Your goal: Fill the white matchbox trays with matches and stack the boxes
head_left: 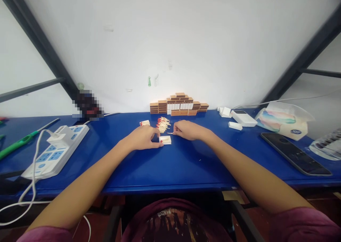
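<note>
My left hand (144, 138) rests on the blue table (170, 167), fingers curled around a small open matchbox tray (165, 139) that holds matches. My right hand (186, 130) is just right of it, fingers pinched on a single matchstick (169, 133) whose tip points left toward the tray. A loose pile of red-tipped matches (163, 124) lies right behind both hands. A matchbox sleeve (144, 123) lies to the left of the pile. Stacked matchboxes (179, 104) form a low wall at the back against the white wall.
A white power strip (54, 150) with cables sits at the left, a green lighter (18, 144) beyond it. At the right lie a dark phone (295, 154), a tissue pack (283, 121), a white device (243, 117) and small white blocks (235, 125).
</note>
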`<action>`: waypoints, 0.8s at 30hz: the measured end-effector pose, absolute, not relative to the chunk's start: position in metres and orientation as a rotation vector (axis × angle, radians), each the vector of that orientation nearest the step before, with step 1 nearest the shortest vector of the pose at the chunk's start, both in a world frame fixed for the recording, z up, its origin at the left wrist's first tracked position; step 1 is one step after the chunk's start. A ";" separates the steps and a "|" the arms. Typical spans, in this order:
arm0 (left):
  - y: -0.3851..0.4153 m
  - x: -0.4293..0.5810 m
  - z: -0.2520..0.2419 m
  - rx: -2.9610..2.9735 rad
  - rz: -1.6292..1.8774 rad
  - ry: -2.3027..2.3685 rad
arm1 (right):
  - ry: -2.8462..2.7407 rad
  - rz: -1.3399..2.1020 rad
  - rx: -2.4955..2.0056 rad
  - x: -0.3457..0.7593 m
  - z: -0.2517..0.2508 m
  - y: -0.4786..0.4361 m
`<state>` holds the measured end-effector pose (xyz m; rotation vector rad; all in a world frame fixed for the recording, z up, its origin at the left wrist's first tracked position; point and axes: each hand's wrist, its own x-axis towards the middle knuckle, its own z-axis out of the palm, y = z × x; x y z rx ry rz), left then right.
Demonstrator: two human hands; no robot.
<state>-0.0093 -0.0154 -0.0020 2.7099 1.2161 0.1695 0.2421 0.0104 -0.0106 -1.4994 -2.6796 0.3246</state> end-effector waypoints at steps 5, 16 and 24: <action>-0.016 -0.010 -0.001 2.723 0.173 1.231 | -2.705 0.296 -1.490 0.245 -0.006 0.009; -0.015 -0.009 -0.003 2.736 0.185 1.201 | -2.774 0.356 -1.235 0.220 -0.003 -0.018; -0.015 -0.010 -0.004 2.742 0.198 1.213 | -2.771 0.360 -1.236 0.218 0.001 -0.021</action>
